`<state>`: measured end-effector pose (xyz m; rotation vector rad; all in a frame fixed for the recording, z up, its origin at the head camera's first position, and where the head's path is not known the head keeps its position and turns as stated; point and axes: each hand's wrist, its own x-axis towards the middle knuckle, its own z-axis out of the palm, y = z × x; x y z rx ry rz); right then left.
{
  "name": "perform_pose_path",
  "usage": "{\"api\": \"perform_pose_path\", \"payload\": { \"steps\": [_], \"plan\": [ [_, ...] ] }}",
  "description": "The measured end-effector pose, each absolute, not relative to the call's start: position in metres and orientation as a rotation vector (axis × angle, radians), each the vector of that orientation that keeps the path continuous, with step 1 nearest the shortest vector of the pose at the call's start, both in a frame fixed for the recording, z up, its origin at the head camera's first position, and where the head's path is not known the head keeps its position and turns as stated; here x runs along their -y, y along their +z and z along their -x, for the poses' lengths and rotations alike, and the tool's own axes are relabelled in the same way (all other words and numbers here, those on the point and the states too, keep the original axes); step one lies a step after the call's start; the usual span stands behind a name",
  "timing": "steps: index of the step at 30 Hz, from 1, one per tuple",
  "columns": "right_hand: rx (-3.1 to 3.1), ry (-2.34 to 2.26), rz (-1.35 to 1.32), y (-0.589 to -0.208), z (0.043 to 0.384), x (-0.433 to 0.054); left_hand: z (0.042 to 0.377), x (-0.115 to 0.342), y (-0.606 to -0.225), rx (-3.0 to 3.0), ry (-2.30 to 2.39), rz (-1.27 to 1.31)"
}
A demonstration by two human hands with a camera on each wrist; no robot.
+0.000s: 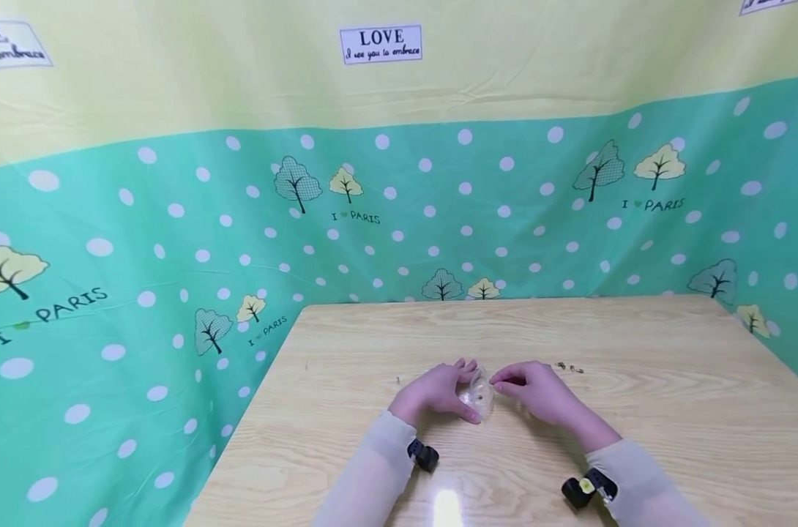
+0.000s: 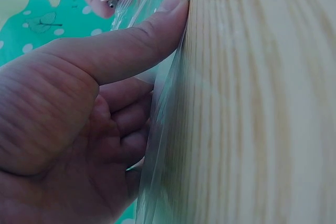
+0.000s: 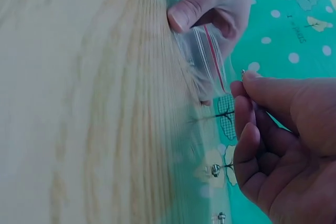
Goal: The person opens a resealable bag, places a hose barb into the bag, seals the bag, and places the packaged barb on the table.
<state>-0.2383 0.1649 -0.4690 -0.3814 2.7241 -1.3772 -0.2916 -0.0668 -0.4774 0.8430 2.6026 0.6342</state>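
Note:
A clear zip bag (image 1: 482, 399) with a red line along its seal lies on the table between the hands. My left hand (image 1: 441, 391) holds it, thumb on the near edge and fingers toward the far side. In the left wrist view the thumb (image 2: 152, 30) presses the bag's plastic (image 2: 139, 3) near its mouth. My right hand (image 1: 539, 392) is at the bag's mouth, pinching a tiny metal piece (image 3: 243, 71) between thumb and forefinger. Most of that piece is hidden by the fingertips; its kind I cannot tell.
Several small metal pieces (image 1: 562, 365) lie on the wooden table (image 1: 373, 337) beyond the right hand; one (image 3: 215, 170) looks like a screw. A tiny bit (image 1: 398, 380) lies left of the left hand. A patterned curtain (image 1: 438, 197) hangs behind the table.

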Motion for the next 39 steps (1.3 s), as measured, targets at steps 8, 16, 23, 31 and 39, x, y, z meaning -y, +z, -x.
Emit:
{"api": "perform_pose_path", "payload": {
  "steps": [8,16,23,31,39],
  "plan": [
    [-2.773,-1.363,0.401,-0.4682,0.2397,-0.1596,0.2928,0.0672,-0.4772,-2.605,0.644,-0.822],
    [-2.807,-1.344,0.429,-0.4680,0.2422,-0.1612,0.2957,0.0662,-0.4751,-2.598,0.657,-0.841],
    [-2.800,-1.353,0.424,-0.4687,0.2442,-0.1612,0.2942,0.0672,-0.4717,-2.590,0.659,-0.838],
    [-2.790,-1.364,0.420,-0.4712,0.2436,-0.1606,0.2913,0.0680,-0.4703,-2.605,0.631,-0.826],
    [-2.799,-1.350,0.402,-0.4743,0.2429,-0.1635,0.2934,0.0650,-0.4761,-2.600,0.619,-0.818]
  ]
}}
